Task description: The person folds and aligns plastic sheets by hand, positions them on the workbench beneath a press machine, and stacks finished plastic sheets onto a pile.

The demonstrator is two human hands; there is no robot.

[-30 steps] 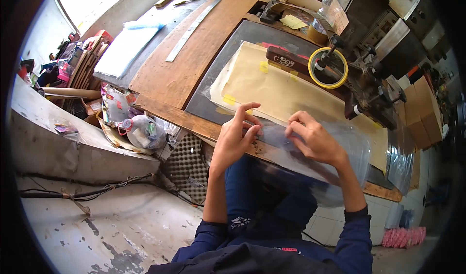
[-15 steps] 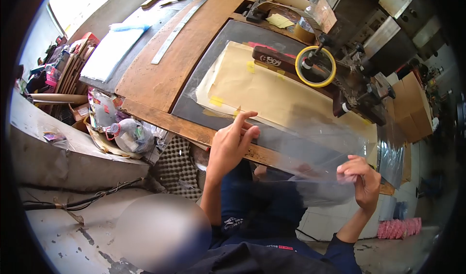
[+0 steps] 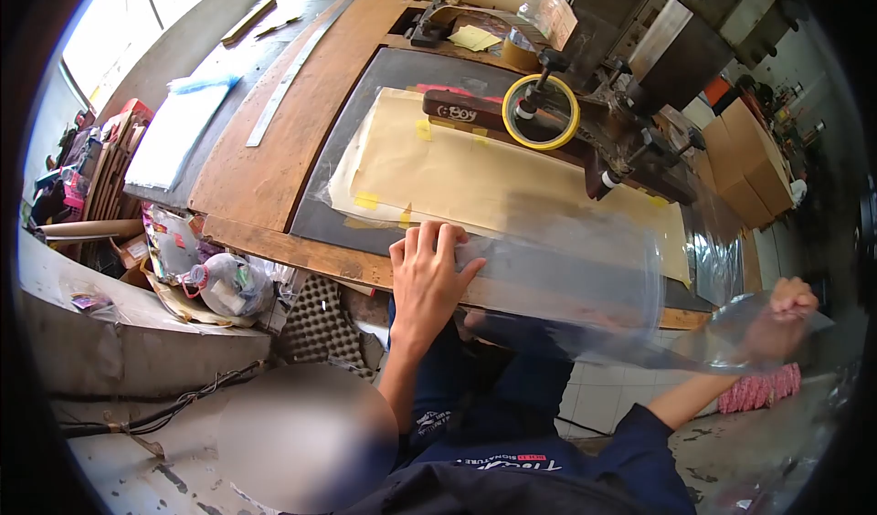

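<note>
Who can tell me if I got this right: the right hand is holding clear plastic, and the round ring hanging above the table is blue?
Not quite: the ring is yellow, as the head view shows. The right hand is holding clear plastic.

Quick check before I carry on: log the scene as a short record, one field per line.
left hand: at the bench's near edge, by one end of the clear film
right hand: closed on the film, beyond the bench's right end
film: see-through, across the near edge
tan sheets: on the dark mat
yellow ring: above the sheets, at the dark bar
metal ruler: flat, further left
</note>
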